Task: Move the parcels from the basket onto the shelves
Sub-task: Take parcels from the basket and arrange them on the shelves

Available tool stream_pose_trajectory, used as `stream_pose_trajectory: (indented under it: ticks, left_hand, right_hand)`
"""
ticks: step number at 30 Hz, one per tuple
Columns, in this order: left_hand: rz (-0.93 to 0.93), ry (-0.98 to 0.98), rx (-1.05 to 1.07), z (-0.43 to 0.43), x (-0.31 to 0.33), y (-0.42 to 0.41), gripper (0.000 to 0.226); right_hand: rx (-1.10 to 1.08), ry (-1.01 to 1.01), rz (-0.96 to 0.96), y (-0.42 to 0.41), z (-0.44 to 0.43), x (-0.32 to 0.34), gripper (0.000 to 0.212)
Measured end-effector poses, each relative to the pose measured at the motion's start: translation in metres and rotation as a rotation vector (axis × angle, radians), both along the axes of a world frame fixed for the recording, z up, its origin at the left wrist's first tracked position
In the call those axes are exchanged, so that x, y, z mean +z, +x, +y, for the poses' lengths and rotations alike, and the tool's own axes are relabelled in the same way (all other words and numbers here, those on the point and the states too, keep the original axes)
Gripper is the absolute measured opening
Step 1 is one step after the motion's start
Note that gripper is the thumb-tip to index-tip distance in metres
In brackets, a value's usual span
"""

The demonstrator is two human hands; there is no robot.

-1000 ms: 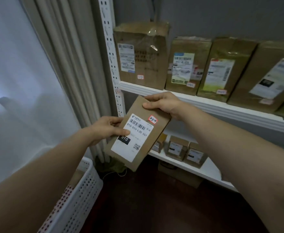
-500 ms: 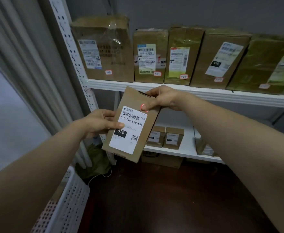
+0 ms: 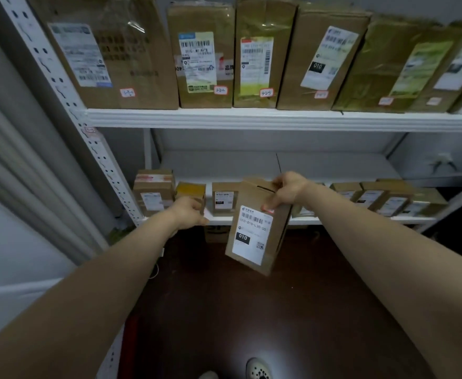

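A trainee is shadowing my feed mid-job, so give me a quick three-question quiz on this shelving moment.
1. True or false: the flat parcel already lies on the lower shelf.
2. Which hand grips the parcel's top edge?
3. Fill in: the black patch on the parcel's white label reads ___.

Key
1. False. It hangs in the air in front of the shelf.
2. The right hand.
3. 010.
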State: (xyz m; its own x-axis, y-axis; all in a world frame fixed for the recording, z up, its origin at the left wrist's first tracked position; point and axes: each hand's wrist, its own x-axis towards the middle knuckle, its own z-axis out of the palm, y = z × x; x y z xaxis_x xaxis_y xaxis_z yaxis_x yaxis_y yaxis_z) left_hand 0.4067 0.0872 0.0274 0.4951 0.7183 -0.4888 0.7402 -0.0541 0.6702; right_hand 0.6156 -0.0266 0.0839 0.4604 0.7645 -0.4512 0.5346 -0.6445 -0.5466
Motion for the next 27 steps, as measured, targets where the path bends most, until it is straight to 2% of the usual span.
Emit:
stream_pose_trajectory:
  ticks: [4, 8, 11, 13, 14, 16, 18, 19, 22, 27]
  left_hand:
    - [0.058, -0.069, -0.054, -0.007, -0.03, 0.013, 0.062]
    - [0.057, -0.128, -0.043, -0.016, -0.055, 0.025, 0.064]
    - [0.04, -0.167, -0.021, -0.025, -0.072, 0.038, 0.066]
    - [0.011, -0.227, 0.013, -0.03, -0.087, 0.05, 0.065]
    - [-0.001, -0.259, 0.03, -0.032, -0.095, 0.057, 0.057]
    - [-0.032, -0.308, 0.076, -0.039, -0.106, 0.071, 0.017]
    - [-0.089, -0.37, 0.127, -0.049, -0.118, 0.086, 0.019]
    - [-0.098, -0.391, 0.147, -0.052, -0.125, 0.093, 0.012]
    - [-0.133, -0.498, 0.219, -0.062, -0.151, 0.11, 0.027]
    - [-0.204, -0.501, 0.331, -0.069, -0.199, 0.125, 0.026]
  right_hand:
    - [-0.089, -0.072, -0.028, 0.006, -0.011, -0.031, 0.067]
    - [-0.148, -0.095, 0.024, 0.018, -0.015, -0.061, 0.058]
    - [-0.143, -0.105, 0.053, 0.029, -0.016, -0.083, 0.062]
    - [-0.134, -0.097, 0.119, 0.038, -0.017, -0.099, 0.063]
    - [-0.146, -0.09, 0.176, 0.043, -0.018, -0.107, 0.062]
    - [-0.166, -0.085, 0.303, 0.056, -0.019, -0.123, 0.055]
    - [-0.157, -0.108, 0.395, 0.071, -0.018, -0.142, 0.046]
    - [-0.146, -0.113, 0.436, 0.078, -0.017, -0.152, 0.042]
    - [-0.116, -0.122, 0.561, 0.103, -0.014, -0.183, 0.047]
    - [-0.131, -0.112, 0.666, 0.13, -0.007, -0.233, 0.062]
